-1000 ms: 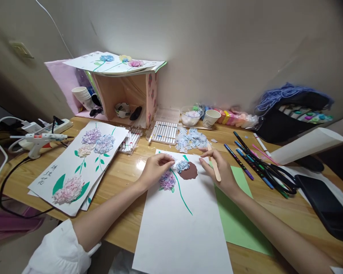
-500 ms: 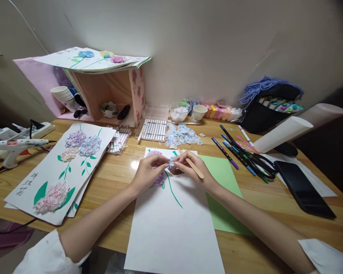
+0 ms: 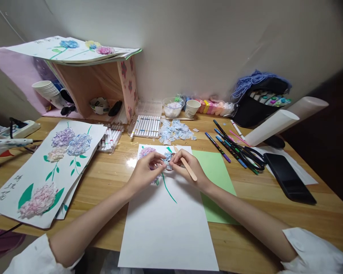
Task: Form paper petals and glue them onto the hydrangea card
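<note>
Over the upper part of a white paper sheet, both my hands meet with fingertips pinched. My left hand is closed at the edge of small blue paper pieces. A flat wooden craft stick lies in my right hand, tilted between its fingers, while the thumb and forefinger pinch by the same blue pieces. Partly behind my left hand is a pink and purple paper flower on the sheet. A drawn green stem curves down below my fingers.
Loose blue paper scraps lie beyond the sheet, near a glass bowl and paper cup. Green paper, pens, scissors and a phone are at right. Finished flower pictures and a glue gun are at left.
The view has shifted slightly to the right. My hands stay together at the blue pieces, with the fingertips a little lower and the craft stick still in my right hand.
</note>
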